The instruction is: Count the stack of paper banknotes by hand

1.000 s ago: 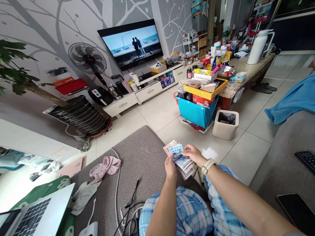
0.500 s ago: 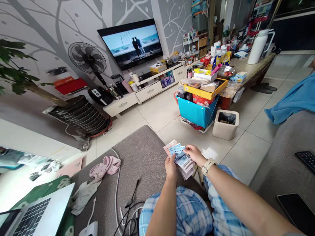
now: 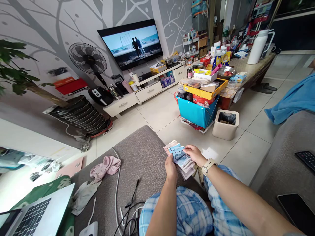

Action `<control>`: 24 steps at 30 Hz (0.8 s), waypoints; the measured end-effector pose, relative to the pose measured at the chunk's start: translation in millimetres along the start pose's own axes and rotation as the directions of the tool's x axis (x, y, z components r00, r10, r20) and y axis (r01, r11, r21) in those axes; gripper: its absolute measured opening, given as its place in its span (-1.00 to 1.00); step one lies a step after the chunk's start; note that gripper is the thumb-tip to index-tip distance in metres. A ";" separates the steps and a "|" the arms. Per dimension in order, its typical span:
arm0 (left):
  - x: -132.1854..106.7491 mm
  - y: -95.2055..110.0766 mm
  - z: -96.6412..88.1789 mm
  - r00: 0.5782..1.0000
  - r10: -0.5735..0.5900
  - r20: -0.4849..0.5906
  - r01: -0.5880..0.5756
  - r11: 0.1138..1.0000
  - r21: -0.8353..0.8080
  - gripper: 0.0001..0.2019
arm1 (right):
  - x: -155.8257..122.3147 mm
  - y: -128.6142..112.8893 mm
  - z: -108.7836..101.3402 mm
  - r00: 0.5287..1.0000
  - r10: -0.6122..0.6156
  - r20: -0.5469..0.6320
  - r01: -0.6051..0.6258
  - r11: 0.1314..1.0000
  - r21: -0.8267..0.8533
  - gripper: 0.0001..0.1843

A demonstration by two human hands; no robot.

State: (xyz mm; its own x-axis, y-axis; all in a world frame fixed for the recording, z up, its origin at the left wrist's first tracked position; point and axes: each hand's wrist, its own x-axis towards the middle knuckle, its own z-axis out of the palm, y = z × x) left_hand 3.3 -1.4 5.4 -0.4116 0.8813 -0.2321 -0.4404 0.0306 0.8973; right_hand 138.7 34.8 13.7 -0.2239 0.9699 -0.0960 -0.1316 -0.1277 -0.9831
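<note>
A fanned stack of banknotes point(image 3: 183, 161) is held between my two hands above my lap, with blue notes on top and pinkish ones at the upper left and underneath. My left hand point(image 3: 170, 167) grips the stack from its left side, the thumb lying on the notes. At the upper right edge, my right hand point(image 3: 194, 154) pinches a blue note between thumb and fingers. A pale watch point(image 3: 208, 166) is on my right wrist. The fingers under the stack are hidden.
Left on the grey sofa point(image 3: 137, 157) are a pink cloth point(image 3: 105, 167), cables and a laptop point(image 3: 36, 209). A phone point(image 3: 296, 209) and remote control point(image 3: 306, 159) rest at right. Ahead stand a beige bin point(image 3: 225, 129), a full blue basket point(image 3: 194, 111) and a cluttered table.
My left thumb has shifted slightly back toward the edge of the stack, showing more of the top blue note. My right hand stays at the upper right edge, nearly unmoved.
</note>
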 end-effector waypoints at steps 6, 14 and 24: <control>0.3 -1.3 -0.2 1.000 -0.019 0.014 0.019 0.999 -0.027 -0.71 | -1.5 -4.0 0.1 1.000 -0.002 0.009 0.002 1.000 -0.017 -0.67; 4.3 -7.5 -6.9 0.999 -0.005 0.038 0.005 1.000 0.009 -0.68 | 0.5 0.7 -0.3 1.000 0.000 0.020 -0.001 1.000 0.023 -0.68; 1.5 -3.6 -2.2 0.999 -0.041 0.032 0.042 0.998 -0.048 -0.70 | -1.3 -2.8 0.4 0.999 0.041 0.014 -0.042 0.998 0.047 -0.71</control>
State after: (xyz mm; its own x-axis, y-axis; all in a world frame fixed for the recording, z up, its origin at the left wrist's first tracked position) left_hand 2.5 -1.2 1.0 -0.3674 0.8941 -0.2562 -0.4949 0.0454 0.8678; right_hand 139.0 33.9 16.6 -0.2423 0.9609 -0.1341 -0.1674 -0.1776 -0.9698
